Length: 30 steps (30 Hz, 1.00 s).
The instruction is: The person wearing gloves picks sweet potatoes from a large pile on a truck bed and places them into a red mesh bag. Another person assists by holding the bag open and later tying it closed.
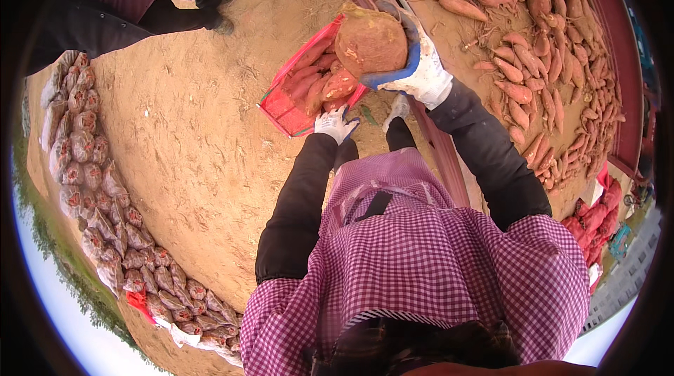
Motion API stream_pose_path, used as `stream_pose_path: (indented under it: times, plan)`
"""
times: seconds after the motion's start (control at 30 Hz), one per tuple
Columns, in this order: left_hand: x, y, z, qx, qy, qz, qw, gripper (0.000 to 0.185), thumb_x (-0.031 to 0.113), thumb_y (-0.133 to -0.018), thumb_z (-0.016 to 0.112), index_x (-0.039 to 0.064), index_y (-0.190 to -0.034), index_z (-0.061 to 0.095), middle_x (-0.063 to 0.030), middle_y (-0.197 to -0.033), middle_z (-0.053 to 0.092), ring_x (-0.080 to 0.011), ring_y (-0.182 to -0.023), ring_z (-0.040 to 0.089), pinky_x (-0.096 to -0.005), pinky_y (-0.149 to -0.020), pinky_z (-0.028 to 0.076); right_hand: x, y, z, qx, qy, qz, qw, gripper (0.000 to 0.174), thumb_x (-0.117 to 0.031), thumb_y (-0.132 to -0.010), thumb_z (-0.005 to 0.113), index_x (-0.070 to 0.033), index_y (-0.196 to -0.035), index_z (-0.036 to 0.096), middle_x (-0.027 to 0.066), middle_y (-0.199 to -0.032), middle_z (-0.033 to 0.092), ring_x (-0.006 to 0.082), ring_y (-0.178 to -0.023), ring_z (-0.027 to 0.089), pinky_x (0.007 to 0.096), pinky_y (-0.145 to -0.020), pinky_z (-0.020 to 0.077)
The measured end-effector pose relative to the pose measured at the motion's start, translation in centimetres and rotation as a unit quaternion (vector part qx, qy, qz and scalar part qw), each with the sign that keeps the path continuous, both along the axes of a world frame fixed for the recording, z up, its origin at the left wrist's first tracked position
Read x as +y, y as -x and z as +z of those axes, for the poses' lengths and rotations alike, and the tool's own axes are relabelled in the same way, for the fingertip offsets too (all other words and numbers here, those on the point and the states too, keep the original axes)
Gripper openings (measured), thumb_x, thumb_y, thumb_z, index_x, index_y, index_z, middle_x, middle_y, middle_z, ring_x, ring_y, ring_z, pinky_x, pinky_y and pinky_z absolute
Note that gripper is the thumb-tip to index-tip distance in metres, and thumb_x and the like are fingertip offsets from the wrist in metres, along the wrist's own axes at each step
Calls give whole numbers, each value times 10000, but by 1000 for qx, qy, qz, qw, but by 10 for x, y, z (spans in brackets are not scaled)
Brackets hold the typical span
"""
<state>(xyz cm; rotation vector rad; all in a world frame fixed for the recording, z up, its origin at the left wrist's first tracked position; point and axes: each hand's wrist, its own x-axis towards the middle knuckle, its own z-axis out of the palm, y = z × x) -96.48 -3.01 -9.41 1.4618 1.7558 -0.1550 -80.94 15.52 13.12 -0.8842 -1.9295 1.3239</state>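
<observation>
My right hand, in a white glove with a blue coated palm, is shut on a large round sweet potato. It holds this one up over the right side of a red mesh basket. Inside the basket lie several reddish sweet potatoes, partly hidden by the big one. My left hand, gloved the same way, is at the basket's near edge with thumb and fingers spread. Its fingertips seem to touch a sweet potato there.
A dark red metal beam runs along my right. Beyond it spreads a large heap of sweet potatoes. Filled clear bags stand in rows at far left. Another person stands at upper left. Red sacks lie at right.
</observation>
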Motion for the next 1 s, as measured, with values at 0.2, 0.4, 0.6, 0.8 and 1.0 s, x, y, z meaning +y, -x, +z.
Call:
stream_pose_path:
  times: [0.2, 0.4, 0.6, 0.8, 1.0]
  plan:
    - [-11, -6, 17, 7, -36, -25, 999, 744, 597, -820, 554, 95, -1361, 460, -186, -1253, 570, -344, -1143, 549, -471, -1004, 368, -7, 55, -102, -109, -265, 74, 955, 904, -493, -540, 819, -197, -1332, 499, 172, -1360, 441, 379, -1252, 425, 519, -1040, 321]
    - [3, 5, 16, -27, -14, -11, 999, 750, 471, -807, 665, 37, -1374, 436, -234, -1281, 547, -363, -1175, 537, -416, -980, 428, -32, 32, -154, -284, -106, 2, 953, 923, -452, -639, 797, -141, -1413, 400, 221, -1436, 361, 389, -1344, 336, 527, -1099, 269]
    - [23, 8, 13, 19, 64, -77, 995, 781, 515, -771, 677, 40, -1350, 452, -245, -1233, 577, -382, -1133, 561, -422, -947, 447, -1, -199, -112, -252, -164, -293, 907, 522, -304, -819, 660, -103, -1273, 502, 176, -1315, 484, 361, -1226, 453, 479, -996, 384]
    - [124, -39, 57, 69, 147, -282, 946, 629, 517, -771, 664, 45, -1178, 582, -215, -1018, 665, -364, -984, 627, -428, -846, 487, 35, -505, -86, -475, -8, -566, 674, 540, -378, -851, 612, -94, -1297, 502, 147, -1308, 515, 324, -1208, 481, 435, -1018, 372]
    - [288, -243, 149, -100, 87, -229, 964, 454, 326, -827, 681, 97, -1208, 588, -164, -988, 679, -296, -919, 657, -373, -805, 503, 118, -609, -91, -522, 30, -512, 681, 660, -440, -820, 643, -127, -1363, 439, 131, -1368, 469, 312, -1299, 403, 437, -1072, 316]
